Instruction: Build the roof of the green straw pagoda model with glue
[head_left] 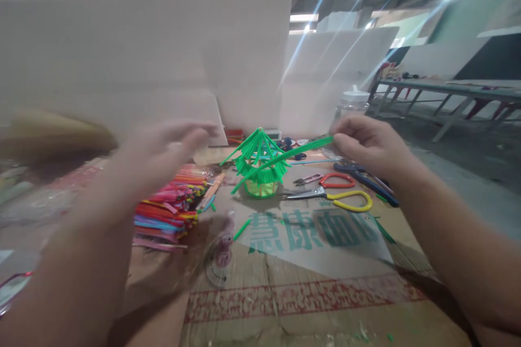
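Far left of your cardboard surface (pixel 232 331): a yellow-brown item (pixel 57 138), too blurred to name, toward the far-left corner, with clear plastic wrap (pixel 32 206) on the near side of it. Your left hand (pixel 175 146) is up over the left part, motion-blurred; can't tell if the fingers pinch anything. Below and just right of it, a pile of coloured fuzzy stems (pixel 166 222), mostly red, pink, orange and blue. Next right, a clear protractor-like piece (pixel 217 263) lies flat toward the near edge, with a short green offcut (pixel 242 230) just beside it. Your green model (pixel 261 190) stands upright about mid-width, nearer the far edge: cone roof, fringe under it, round base. A long green strip (pixel 305 147) slants across the front of it; can't tell if they touch. Right of the base lie scissors (pixel 352 201), one yellow and one orange handle, small snips (pixel 308 179) beyond the blades, and a printed sheet (pixel 325 260) on the near side. Your right hand (pixel 360 138) has a narrow thumb-and-finger pinch on the strip's right end, raised near a white-capped bottle (pixel 354 98). Blue-handled pliers (pixel 368 180) lie below that hand, toward the right edge.
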A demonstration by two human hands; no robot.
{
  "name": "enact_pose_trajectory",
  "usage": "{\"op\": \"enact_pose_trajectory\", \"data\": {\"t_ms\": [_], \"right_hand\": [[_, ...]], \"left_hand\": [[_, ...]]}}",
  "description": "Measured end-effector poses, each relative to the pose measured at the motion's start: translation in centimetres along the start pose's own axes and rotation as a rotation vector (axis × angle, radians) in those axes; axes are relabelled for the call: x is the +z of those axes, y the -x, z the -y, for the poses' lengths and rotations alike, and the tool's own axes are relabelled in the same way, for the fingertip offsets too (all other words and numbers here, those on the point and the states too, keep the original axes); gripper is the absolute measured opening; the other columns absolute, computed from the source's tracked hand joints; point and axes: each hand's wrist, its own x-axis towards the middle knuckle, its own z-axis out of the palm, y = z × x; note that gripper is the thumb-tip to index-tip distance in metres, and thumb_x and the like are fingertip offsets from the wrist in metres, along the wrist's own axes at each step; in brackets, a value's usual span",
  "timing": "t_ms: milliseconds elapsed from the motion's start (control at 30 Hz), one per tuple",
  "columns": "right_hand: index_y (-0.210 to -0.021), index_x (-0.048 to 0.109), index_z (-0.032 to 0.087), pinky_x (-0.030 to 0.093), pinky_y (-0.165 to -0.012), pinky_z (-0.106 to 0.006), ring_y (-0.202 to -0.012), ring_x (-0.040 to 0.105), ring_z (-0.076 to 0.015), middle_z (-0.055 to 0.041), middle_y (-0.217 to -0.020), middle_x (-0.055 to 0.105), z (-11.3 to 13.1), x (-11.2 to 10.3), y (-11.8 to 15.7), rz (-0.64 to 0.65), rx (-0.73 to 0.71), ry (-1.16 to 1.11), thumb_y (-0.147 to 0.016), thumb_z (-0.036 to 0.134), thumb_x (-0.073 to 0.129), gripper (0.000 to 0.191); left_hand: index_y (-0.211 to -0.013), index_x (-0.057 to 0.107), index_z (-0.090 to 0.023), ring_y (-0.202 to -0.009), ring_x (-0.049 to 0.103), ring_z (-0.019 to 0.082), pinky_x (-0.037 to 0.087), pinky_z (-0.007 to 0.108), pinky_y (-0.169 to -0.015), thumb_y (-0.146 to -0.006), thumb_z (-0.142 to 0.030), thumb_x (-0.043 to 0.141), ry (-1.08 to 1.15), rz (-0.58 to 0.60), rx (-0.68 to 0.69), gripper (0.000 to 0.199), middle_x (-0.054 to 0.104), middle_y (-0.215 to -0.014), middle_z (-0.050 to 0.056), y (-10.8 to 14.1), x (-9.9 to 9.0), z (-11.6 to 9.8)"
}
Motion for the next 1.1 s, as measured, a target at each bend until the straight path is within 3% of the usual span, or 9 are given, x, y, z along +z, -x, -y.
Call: {"op": "enact_pose_trajectory", "data": {"t_ms": [33, 67, 167, 267, 367, 500, 600, 833, 1100], "right_hand": [[-0.073, 0.060, 0.022, 0.031, -0.042, -0.022, -0.047, 0.042, -0.0077, 0.0041, -0.057, 0.050, 0.3, 1.0, 0.2, -0.012, 0.016, -0.021, -0.079, 0.023, 0.064, 0.007], [-0.075, 0.059, 0.022, 0.030, -0.042, -0.022, -0.046, 0.041, -0.0074, 0.0043, -0.057, 0.049, 0.7, 1.9, 0.4, -0.019, 0.034, -0.049, -0.080, 0.023, 0.063, 0.007], [-0.077, 0.057, 0.024, 0.031, -0.043, -0.023, -0.046, 0.041, -0.0074, 0.0045, -0.058, 0.049, 2.1, 3.7, 0.9, -0.072, 0.045, -0.142, -0.083, 0.025, 0.063, 0.009], [-0.076, 0.057, 0.024, 0.036, -0.044, -0.024, -0.047, 0.045, -0.0084, 0.0040, -0.057, 0.052, 3.1, 4.1, 1.3, -0.153, 0.033, -0.184, -0.086, 0.028, 0.062, 0.012], [-0.077, 0.064, 0.023, 0.040, -0.044, -0.024, -0.046, 0.048, -0.0087, 0.0020, -0.060, 0.060, 3.4, 4.5, 1.7, -0.116, 0.091, -0.179, -0.087, 0.030, 0.062, 0.012], [-0.078, 0.071, 0.019, 0.044, -0.045, -0.025, -0.047, 0.052, -0.0094, 0.0002, -0.064, 0.065, 2.8, 6.2, 2.3, 0.063, 0.159, -0.214, -0.082, 0.034, 0.066, 0.016], [-0.082, 0.069, 0.018, 0.046, -0.046, -0.025, -0.047, 0.053, -0.0095, 0.0014, -0.061, 0.063, 2.2, 7.4, 2.7, 0.123, 0.200, -0.325, -0.083, 0.041, 0.066, 0.022], [-0.085, 0.059, 0.021, 0.047, -0.043, -0.022, -0.048, 0.057, -0.0105, 0.0036, -0.061, 0.061, 1.2, 6.6, 1.7, 0.019, 0.341, -0.637, -0.080, 0.048, 0.071, 0.031], [-0.084, 0.056, 0.019, 0.048, -0.043, -0.023, -0.047, 0.057, -0.0098, 0.0020, -0.065, 0.064, 0.3, 6.0, 1.0, 0.003, 0.332, -0.536, -0.076, 0.052, 0.074, 0.039]], "left_hand": [[-0.110, 0.071, -0.029, -0.104, 0.067, 0.022, 0.051, 0.037, -0.093, -0.094, -0.050, 0.048, 0.024, 0.147, 0.054, 0.035, 0.073, -0.112, 0.001, 0.4, 1.0, -0.5], [-0.114, 0.069, -0.029, -0.105, 0.067, 0.022, 0.051, 0.035, -0.091, -0.094, -0.048, 0.048, 0.036, 0.201, 0.103, 0.034, 0.073, -0.115, 0.000, 0.8, 2.0, -0.8], [-0.117, 0.067, -0.026, -0.102, 0.066, 0.021, 0.050, 0.033, -0.085, -0.095, -0.038, 0.046, 0.002, 0.213, 0.241, 0.032, 0.072, -0.113, 0.003, 1.2, 4.7, -1.3], [-0.094, 0.069, -0.021, -0.080, 0.065, 0.018, 0.047, 0.028, -0.069, -0.094, -0.030, 0.045, -0.001, 0.198, 0.222, 0.026, 0.072, -0.086, 0.003, 1.1, 5.8, -1.3], [-0.076, 0.063, -0.019, -0.066, 0.060, 0.016, 0.041, 0.026, -0.059, -0.095, -0.032, 0.042, 0.010, 0.232, 0.153, 0.031, 0.066, -0.070, 0.002, 1.2, 5.8, -1.7], [-0.071, 0.062, -0.020, -0.061, 0.059, 0.015, 0.038, 0.026, -0.056, -0.096, -0.032, 0.041, 0.046, 0.349, 0.153, 0.035, 0.066, -0.066, 0.001, 1.9, 6.2, -2.9], [-0.069, 0.065, -0.021, -0.061, 0.060, 0.015, 0.039, 0.026, -0.056, -0.095, -0.030, 0.043, 0.065, 0.423, 0.168, 0.036, 0.069, -0.067, 0.001, 2.3, 6.7, -3.3], [-0.076, 0.069, -0.021, -0.062, 0.060, 0.014, 0.038, 0.024, -0.055, -0.093, -0.034, 0.048, 0.069, 0.423, 0.144, 0.030, 0.071, -0.071, 0.000, 1.4, 6.0, -2.2], [-0.076, 0.069, -0.020, -0.061, 0.058, 0.014, 0.036, 0.025, -0.056, -0.092, -0.037, 0.044, -0.083, 0.393, 0.174, 0.034, 0.068, -0.069, 0.001, 1.1, 5.1, -1.9]]}}
